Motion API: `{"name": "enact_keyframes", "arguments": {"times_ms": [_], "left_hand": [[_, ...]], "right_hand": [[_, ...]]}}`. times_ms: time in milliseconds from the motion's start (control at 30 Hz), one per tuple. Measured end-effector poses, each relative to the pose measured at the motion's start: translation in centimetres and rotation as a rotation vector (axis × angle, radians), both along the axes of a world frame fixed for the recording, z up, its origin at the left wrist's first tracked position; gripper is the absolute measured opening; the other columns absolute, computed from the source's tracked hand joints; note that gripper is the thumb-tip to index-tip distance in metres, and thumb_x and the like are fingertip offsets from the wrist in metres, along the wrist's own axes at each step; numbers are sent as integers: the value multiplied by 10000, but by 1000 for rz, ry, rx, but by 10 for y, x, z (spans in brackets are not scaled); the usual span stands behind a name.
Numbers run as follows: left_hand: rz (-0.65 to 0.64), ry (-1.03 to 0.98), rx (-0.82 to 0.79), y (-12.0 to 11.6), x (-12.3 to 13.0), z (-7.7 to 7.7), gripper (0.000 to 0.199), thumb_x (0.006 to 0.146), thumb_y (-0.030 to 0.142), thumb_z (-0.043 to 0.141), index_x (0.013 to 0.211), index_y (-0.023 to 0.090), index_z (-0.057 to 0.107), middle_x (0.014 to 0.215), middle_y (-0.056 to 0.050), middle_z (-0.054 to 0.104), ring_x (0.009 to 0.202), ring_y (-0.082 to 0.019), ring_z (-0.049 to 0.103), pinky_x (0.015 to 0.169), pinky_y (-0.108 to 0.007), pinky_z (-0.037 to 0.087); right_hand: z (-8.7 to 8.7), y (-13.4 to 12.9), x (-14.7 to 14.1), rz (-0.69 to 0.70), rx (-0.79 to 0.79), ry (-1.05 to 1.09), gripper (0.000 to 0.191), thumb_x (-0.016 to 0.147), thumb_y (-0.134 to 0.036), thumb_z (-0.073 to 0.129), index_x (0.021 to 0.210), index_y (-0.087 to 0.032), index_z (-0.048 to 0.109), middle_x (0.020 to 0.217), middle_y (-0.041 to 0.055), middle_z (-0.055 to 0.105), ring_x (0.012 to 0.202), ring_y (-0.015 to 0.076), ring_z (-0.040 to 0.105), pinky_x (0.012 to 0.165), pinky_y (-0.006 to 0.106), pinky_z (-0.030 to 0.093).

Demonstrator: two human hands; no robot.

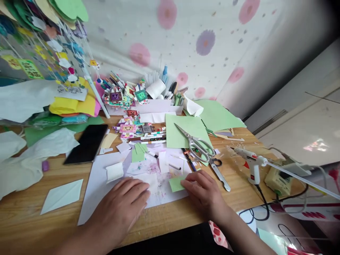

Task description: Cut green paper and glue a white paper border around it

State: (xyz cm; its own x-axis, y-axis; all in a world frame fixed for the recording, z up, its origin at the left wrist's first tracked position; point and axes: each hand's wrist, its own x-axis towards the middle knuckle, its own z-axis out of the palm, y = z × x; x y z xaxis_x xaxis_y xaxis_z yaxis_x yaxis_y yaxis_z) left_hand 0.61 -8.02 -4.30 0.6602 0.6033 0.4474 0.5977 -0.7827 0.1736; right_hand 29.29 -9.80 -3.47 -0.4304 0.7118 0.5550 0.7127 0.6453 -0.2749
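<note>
My left hand [123, 198] lies with its fingers stretched out over the stained white sheet [92, 191], its fingertips on a small piece of white paper [146, 182]. To the right, my right hand [203, 191] is closed on the edge of a small green paper piece [175, 184], with thumb and fingertips partly hidden. Just beyond my left hand is a folded white paper square [114, 172]. A pen [167, 164] and green paper strips [138, 152] lie farther up the sheet. Large scissors [195, 141] rest on a green paper sheet [175, 129].
A white glue gun [248, 161] stands at the right with its cord trailing. A utility knife [220, 175] lies below the scissors. At left are a black phone [87, 143] and a white paper kite shape [62, 196]. Pens and paper crafts fill a box [151, 106] at the back.
</note>
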Motion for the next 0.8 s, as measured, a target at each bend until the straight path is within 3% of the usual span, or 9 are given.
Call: {"name": "enact_keyframes", "arguments": {"times_ms": [200, 300, 400, 567, 633, 700, 800], "left_hand": [[34, -50, -40, 3, -2, 16, 231, 904, 182, 492, 1025, 265, 671, 1053, -11, 706, 1004, -207, 591, 986, -420, 421], [12, -37, -78, 5, 7, 28, 246, 878, 153, 501, 1046, 245, 656, 1025, -27, 703, 961, -219, 601, 912, -404, 478], [32, 109, -151, 11, 18, 35, 254, 811, 98, 556, 1006, 226, 657, 1019, -44, 701, 918, -242, 618, 818, -404, 529], [-2, 213, -95, 20, 38, 26, 306, 780, 119, 633, 1052, 259, 633, 1103, -39, 678, 967, -243, 611, 838, -397, 521], [-47, 195, -52, 24, 47, 18, 274, 780, 235, 681, 1045, 268, 620, 1093, -33, 675, 933, -230, 606, 822, -381, 512], [-86, 200, -25, 28, 54, 10, 374, 708, 366, 761, 1037, 258, 618, 1091, -48, 673, 905, -234, 600, 804, -376, 505], [-71, 216, -2, 31, 60, 4, 435, 631, 441, 810, 972, 248, 621, 1060, -43, 678, 859, -239, 596, 753, -375, 500]], "right_hand": [[-1, 1, -10, 33, -79, -116, 311, 836, -57, 526, 1080, -209, 645, 923, 81, 668, 821, 216, 577, 708, 360, 498], [5, 1, -9, 78, -180, -115, 237, 844, -200, 614, 1080, -205, 645, 968, 89, 663, 855, 240, 575, 745, 402, 502], [10, 2, -8, 92, -225, -70, 283, 832, -298, 655, 1093, -191, 631, 1004, 104, 655, 867, 255, 574, 762, 431, 507], [21, 16, -6, -32, -123, -12, 214, 883, -134, 550, 1061, -217, 632, 949, 89, 661, 843, 232, 599, 724, 386, 525], [28, 27, -5, -55, -83, 4, 226, 888, -113, 533, 1054, -228, 636, 938, 83, 660, 840, 226, 606, 724, 376, 527], [38, 42, -3, -57, -60, -10, 220, 886, -108, 534, 1036, -223, 645, 924, 80, 661, 829, 222, 608, 715, 368, 525], [56, 73, -6, -54, -71, -128, 185, 880, -118, 544, 965, -212, 678, 883, 76, 670, 806, 221, 609, 705, 355, 515]]}}
